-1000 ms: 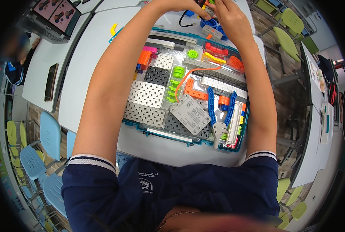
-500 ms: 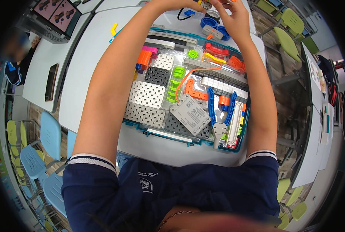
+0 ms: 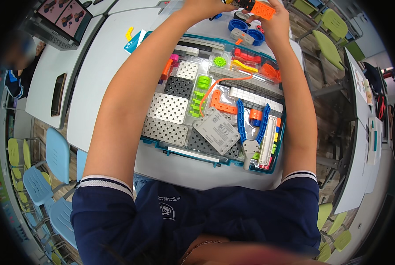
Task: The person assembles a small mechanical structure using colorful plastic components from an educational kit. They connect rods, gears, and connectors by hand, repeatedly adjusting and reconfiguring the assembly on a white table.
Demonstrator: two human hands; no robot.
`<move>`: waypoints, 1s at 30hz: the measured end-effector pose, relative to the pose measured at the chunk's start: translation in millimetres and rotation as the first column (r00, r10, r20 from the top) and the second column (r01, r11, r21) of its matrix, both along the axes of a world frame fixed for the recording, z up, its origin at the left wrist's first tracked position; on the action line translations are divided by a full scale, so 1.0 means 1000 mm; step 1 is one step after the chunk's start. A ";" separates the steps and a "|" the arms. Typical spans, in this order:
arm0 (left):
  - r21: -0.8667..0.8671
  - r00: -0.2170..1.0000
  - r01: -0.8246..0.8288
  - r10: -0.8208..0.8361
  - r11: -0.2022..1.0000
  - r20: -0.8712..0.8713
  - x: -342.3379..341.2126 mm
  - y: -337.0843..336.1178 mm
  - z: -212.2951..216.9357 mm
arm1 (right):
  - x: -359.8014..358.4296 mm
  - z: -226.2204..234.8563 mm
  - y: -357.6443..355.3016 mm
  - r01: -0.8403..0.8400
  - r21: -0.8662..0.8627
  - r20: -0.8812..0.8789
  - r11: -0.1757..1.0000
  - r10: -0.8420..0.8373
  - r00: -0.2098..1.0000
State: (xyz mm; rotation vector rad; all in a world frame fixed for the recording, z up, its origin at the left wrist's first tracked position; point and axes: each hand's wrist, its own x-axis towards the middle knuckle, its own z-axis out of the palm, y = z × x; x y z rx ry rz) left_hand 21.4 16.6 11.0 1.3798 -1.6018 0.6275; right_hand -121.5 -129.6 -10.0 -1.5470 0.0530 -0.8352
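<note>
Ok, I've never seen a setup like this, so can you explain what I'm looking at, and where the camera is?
There's no machine here: a person works with bare hands. A wide fisheye camera on their head looks down, so straight edges bend and the forearms rise from below.

On the white table sits a teal-rimmed kit tray with perforated plates, a grey square unit and a blue-handled tool. Beyond the tray are blue round pieces.

At the top, the right hand holds an orange and black assembly. The left hand is at its dark end, but the picture's edge hides exactly how it grips.
</note>
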 end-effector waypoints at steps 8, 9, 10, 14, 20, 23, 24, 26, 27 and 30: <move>-0.062 0.999 -0.032 0.032 0.998 0.009 -0.004 -0.002 -0.003 | 0.003 -0.002 0.003 -0.021 -0.096 0.029 0.995 0.024 0.999; -0.063 1.000 -0.017 0.017 0.998 -0.013 -0.004 -0.002 -0.003 | 0.004 -0.003 0.002 -0.008 -0.098 0.033 0.995 0.011 0.999; -0.062 1.000 -0.029 0.029 0.998 0.006 -0.004 -0.002 -0.003 | 0.004 -0.004 0.002 -0.008 -0.097 0.038 0.995 0.012 0.999; -0.088 0.997 -0.044 0.050 0.995 0.066 -0.002 -0.002 -0.004 | 0.004 -0.003 0.001 -0.034 -0.113 0.053 0.993 0.040 0.998; -0.076 0.999 -0.036 0.035 0.996 -0.014 0.005 -0.001 -0.002 | -0.005 0.013 0.003 -0.023 -0.117 -0.053 0.993 0.017 0.998; -0.142 0.995 -0.057 0.046 0.988 -0.084 0.014 -0.001 -0.003 | -0.012 0.030 0.002 0.011 -0.221 -0.320 0.975 -0.084 0.944; -0.179 0.991 -0.068 0.047 0.982 -0.123 0.019 0.000 -0.003 | -0.015 0.037 0.003 -0.016 -0.288 -0.403 0.957 -0.106 0.909; -0.170 0.984 -0.046 0.015 0.984 -0.175 0.027 0.001 -0.004 | -0.022 0.053 0.012 -0.141 -0.361 -0.479 0.922 -0.053 0.876; -0.168 0.978 -0.067 0.031 0.983 -0.208 0.031 0.001 -0.006 | -0.029 0.063 0.018 -0.203 -0.458 -0.514 0.865 -0.071 0.855; -0.161 0.946 -0.098 0.042 0.982 -0.321 0.041 0.002 -0.012 | -0.055 0.096 0.040 -0.368 -0.497 -0.502 0.786 0.086 0.861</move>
